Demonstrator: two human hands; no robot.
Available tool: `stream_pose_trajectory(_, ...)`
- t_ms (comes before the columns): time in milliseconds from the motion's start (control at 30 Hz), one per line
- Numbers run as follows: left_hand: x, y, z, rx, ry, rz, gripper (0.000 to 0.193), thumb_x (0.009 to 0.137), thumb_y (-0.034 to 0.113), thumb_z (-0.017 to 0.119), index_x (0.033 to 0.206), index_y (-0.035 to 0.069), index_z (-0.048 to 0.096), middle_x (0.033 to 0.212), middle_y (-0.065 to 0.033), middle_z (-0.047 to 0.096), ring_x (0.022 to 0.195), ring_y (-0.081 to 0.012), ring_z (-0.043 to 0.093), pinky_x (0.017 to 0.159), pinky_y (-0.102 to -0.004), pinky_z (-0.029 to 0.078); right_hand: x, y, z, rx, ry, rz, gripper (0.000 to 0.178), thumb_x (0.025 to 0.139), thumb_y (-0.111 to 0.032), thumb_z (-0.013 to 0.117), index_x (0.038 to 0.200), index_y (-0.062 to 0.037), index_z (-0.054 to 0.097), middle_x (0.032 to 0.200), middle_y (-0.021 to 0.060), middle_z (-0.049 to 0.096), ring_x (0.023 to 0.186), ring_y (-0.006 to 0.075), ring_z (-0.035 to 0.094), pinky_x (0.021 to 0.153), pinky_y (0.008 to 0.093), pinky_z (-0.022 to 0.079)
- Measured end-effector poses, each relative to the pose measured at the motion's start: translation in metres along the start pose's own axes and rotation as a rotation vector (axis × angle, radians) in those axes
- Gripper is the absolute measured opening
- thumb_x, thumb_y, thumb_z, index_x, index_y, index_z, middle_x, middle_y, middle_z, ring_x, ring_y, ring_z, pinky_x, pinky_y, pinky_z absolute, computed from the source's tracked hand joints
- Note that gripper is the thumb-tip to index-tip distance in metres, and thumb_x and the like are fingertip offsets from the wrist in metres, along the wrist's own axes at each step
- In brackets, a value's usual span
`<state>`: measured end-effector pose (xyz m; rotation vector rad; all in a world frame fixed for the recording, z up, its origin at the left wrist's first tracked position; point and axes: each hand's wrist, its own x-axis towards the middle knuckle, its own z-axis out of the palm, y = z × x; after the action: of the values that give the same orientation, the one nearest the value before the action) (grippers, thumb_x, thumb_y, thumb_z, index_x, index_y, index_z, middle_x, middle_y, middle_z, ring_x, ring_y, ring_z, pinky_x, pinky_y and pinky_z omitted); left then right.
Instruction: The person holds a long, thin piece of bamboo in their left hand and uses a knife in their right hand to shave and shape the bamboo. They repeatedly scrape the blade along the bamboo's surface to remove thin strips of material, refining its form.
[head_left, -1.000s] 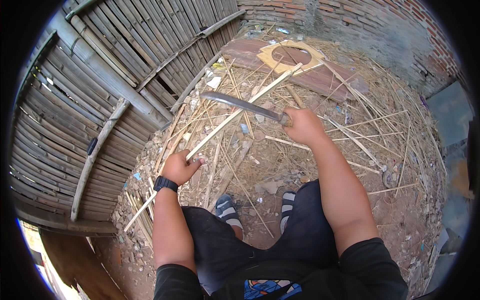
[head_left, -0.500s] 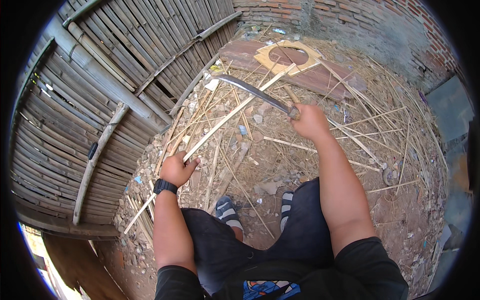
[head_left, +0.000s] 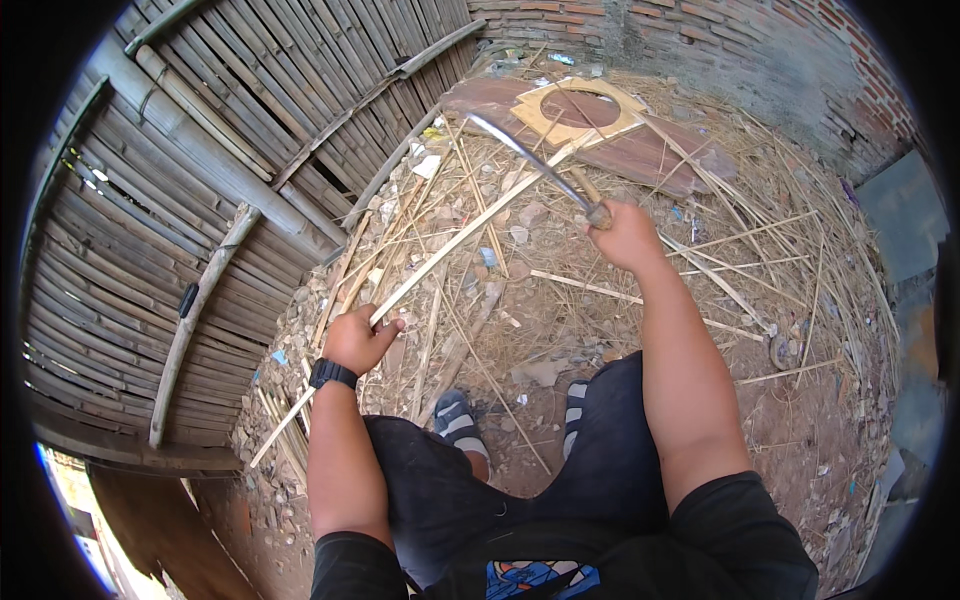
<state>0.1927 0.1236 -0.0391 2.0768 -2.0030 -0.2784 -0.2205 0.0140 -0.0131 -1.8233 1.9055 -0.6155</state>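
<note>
My left hand (head_left: 358, 340), with a black watch (head_left: 332, 374) at the wrist, is closed around a long pale bamboo strip (head_left: 452, 246). The strip slants from beside my left forearm up toward the far boards. In my right hand (head_left: 626, 238) is a sickle (head_left: 528, 152), gripped by its wooden handle. Its curved blade points away and to the left, and crosses over the strip near the strip's far end. Whether blade and strip touch, I cannot tell.
A plywood piece (head_left: 530, 112) with a round hole lies on a brown board (head_left: 660, 166) at the far side. Loose bamboo strips and shavings cover much of the stony ground. A bamboo wall (head_left: 110, 300) stands left, a brick wall (head_left: 720, 55) behind.
The sickle blade has swung, its tip now farther away and to the right. My right hand has shifted slightly; my left hand keeps its grip on the bamboo strip.
</note>
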Motion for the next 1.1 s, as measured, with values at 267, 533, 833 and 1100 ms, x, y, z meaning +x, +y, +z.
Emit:
stream_pose_trajectory(267,-0.001,0.002,-0.007,0.032,0.016,-0.007,0.043,0.084,0.044,0.077,0.085,0.003,0.066,0.066,-0.0142,0.065,0.065,-0.0348,0.066,0.064,-0.0442,0.052,0.004,0.021,0.000,-0.029,-0.006,-0.091,0.056,0.081,-0.034,0.078,0.125,-0.0030,0.065,0.111,0.0267,0.069,0.107,0.0383,0.067,0.094,0.0432,0.052)
stream_pose_trajectory(533,-0.001,-0.003,-0.001,0.059,0.050,0.021,0.042,0.084,0.043,0.077,0.085,0.003,0.066,0.065,-0.0142,0.064,0.064,-0.0346,0.065,0.064,-0.0441,0.052,0.006,0.033,-0.003,0.177,0.023,0.052,0.073,0.078,-0.035,0.081,0.134,0.0053,0.057,0.110,0.0246,0.070,0.105,0.0351,0.068,0.092,0.0406,0.051)
stream_pose_trajectory(833,0.000,-0.003,-0.005,0.044,0.015,0.010,0.047,0.085,0.050,0.073,0.080,0.003,0.066,0.070,-0.0162,0.068,0.070,-0.0368,0.069,0.067,-0.0460,0.055,0.005,0.028,0.004,0.182,-0.294,-0.065,0.072,0.079,-0.035,0.083,0.133,0.0040,0.055,0.104,0.0154,0.062,0.088,0.0228,0.059,0.074,0.0343,0.048)
stream_pose_trajectory(1100,0.001,0.008,-0.009,-0.018,0.036,0.013,0.047,0.084,0.048,0.076,0.080,0.003,0.066,0.069,-0.0148,0.068,0.068,-0.0361,0.068,0.065,-0.0454,0.054,-0.011,-0.013,0.012,0.134,-0.432,-0.273,0.064,0.079,-0.034,0.082,0.127,0.0032,0.060,0.107,0.0174,0.064,0.091,0.0247,0.062,0.077,0.0334,0.048)
